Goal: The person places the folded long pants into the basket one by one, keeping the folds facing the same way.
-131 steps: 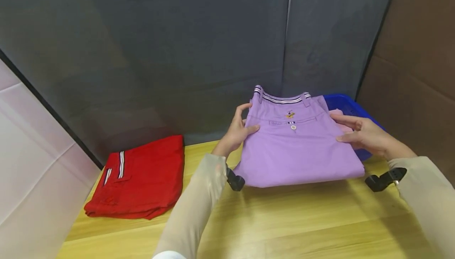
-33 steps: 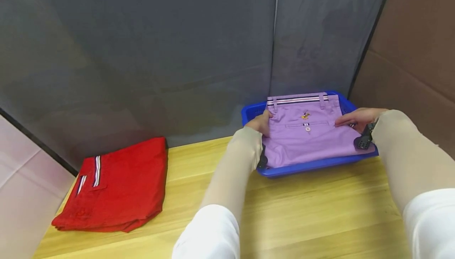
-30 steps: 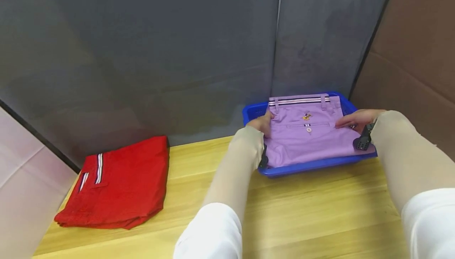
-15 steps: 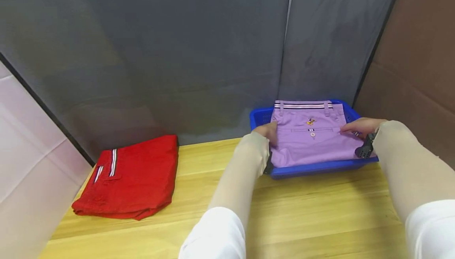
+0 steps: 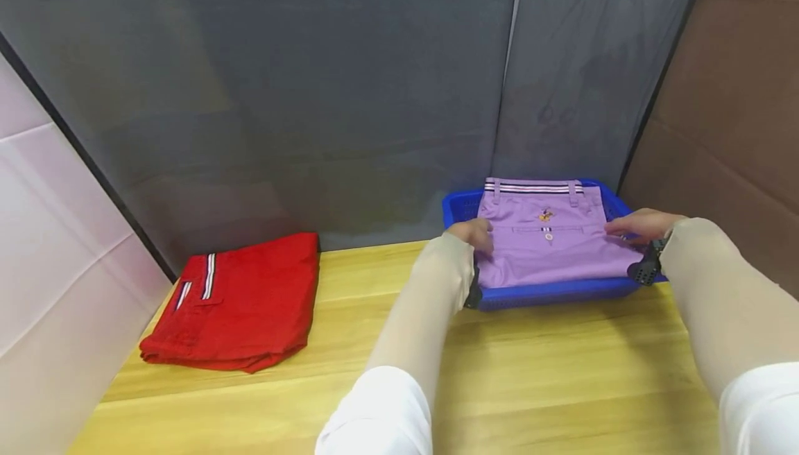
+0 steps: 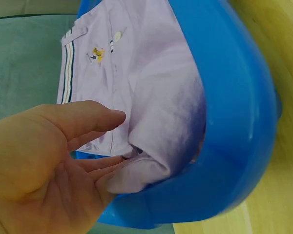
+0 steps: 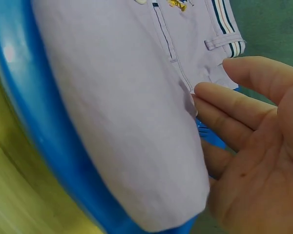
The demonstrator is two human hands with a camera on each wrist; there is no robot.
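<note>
Both hands (image 5: 474, 235) off purple shorts (image 5: 549, 247) now

folded lilac shorts (image 5: 549, 247) in blue basket (image 5: 555, 294)

lilac shorts (image 5: 549, 247) striped waistband, blue basket (image 5: 549, 295), red shorts (image 5: 240, 302)

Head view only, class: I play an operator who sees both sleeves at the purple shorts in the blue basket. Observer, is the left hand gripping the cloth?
Observer: No. The left hand lies open, its fingers touching the folded edge of the purple shorts.
Operator: And the right hand?
Observer: The right hand is open too, fingertips at the shorts' side seam.
Operator: Do the shorts sit inside the rim?
Observer: The fold bulges over the blue basket rim.
</note>
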